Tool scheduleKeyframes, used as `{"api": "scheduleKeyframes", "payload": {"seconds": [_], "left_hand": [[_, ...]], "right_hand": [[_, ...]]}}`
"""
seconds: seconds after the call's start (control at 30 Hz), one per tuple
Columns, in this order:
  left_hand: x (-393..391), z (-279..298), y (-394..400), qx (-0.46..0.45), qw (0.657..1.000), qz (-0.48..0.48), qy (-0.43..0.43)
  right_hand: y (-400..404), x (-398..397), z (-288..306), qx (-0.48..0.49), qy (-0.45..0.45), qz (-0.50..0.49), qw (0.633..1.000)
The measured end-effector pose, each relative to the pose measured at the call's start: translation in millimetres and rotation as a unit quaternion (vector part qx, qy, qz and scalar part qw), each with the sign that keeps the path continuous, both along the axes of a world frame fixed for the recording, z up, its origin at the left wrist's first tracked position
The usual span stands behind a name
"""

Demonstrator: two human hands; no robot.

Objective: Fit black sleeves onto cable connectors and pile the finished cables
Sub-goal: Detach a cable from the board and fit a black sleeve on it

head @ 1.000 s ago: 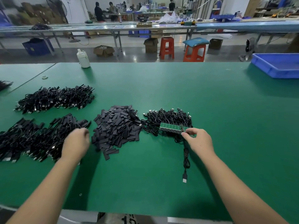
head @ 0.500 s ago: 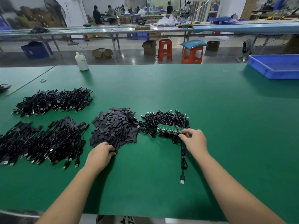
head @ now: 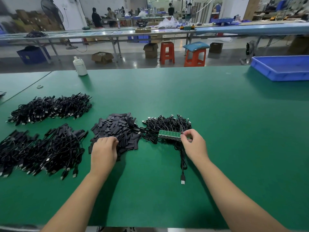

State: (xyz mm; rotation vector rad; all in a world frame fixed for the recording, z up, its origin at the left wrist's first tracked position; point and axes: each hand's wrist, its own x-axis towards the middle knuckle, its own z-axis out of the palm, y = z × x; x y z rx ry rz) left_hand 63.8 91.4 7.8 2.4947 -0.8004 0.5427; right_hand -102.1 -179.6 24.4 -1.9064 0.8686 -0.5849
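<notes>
A heap of flat black sleeves lies mid-table. My left hand rests on its near edge with fingers curled into the sleeves; whether it holds one is hidden. Right of the heap is a tangle of black cables with a green board strip on its near side. My right hand pinches a cable's connector end at the strip's right end. That cable trails toward me, its USB plug lying on the table. Two piles of black cables lie to the left.
A white bottle stands at the far left edge of the green table. A blue tray sits at the far right. A small ring lies near the table seam. Stools, boxes and other benches stand beyond.
My left hand has moved right from the near-left cable pile onto the sleeve heap. My right hand has stayed at the green strip with the cable.
</notes>
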Motion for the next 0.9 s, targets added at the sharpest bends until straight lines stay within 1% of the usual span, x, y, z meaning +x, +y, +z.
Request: {"api": "scheduleKeyframes", "payload": {"seconds": [0.03,0.07,0.1,0.13,0.17,0.2,0.27,0.33,0.37,0.43,0.57,0.7,0.9], "left_hand": [[-4,8,-7,-0.049,0.997,0.006,0.061],[-6,15,-14,-0.095,0.988,0.003,0.123],[-9,22,-22,-0.126,0.978,-0.012,0.168],[-14,30,-29,-0.14,0.971,-0.034,0.193],[-19,37,-36,-0.144,0.964,-0.061,0.214],[-25,42,-43,-0.143,0.956,-0.094,0.237],[-39,50,-55,-0.114,0.942,-0.163,0.27],[-52,52,-62,-0.059,0.942,-0.217,0.251],[-58,54,-65,-0.037,0.942,-0.244,0.228],[-68,58,-70,-0.026,0.937,-0.284,0.201],[-77,60,-74,-0.051,0.93,-0.294,0.215],[-81,60,-72,-0.079,0.925,-0.283,0.241],[-85,61,-73,-0.098,0.925,-0.273,0.244]], "right_hand": [[2,-1,4,0.074,-0.045,0.018,0.996],[4,-3,9,0.146,-0.082,0.039,0.985],[5,-4,13,0.204,-0.105,0.062,0.971],[7,-7,16,0.239,-0.11,0.086,0.961],[8,-8,19,0.245,-0.097,0.11,0.958],[9,-9,21,0.225,-0.071,0.131,0.963],[11,-11,24,0.122,-0.017,0.166,0.978],[13,-12,27,0.038,0.017,0.199,0.979],[13,-13,28,0.022,0.025,0.214,0.976],[14,-14,29,0.003,0.039,0.235,0.971],[12,-17,32,-0.065,0.074,0.254,0.962],[13,-21,34,-0.047,0.067,0.242,0.967],[20,-20,35,0.04,0.018,0.247,0.968]]}}
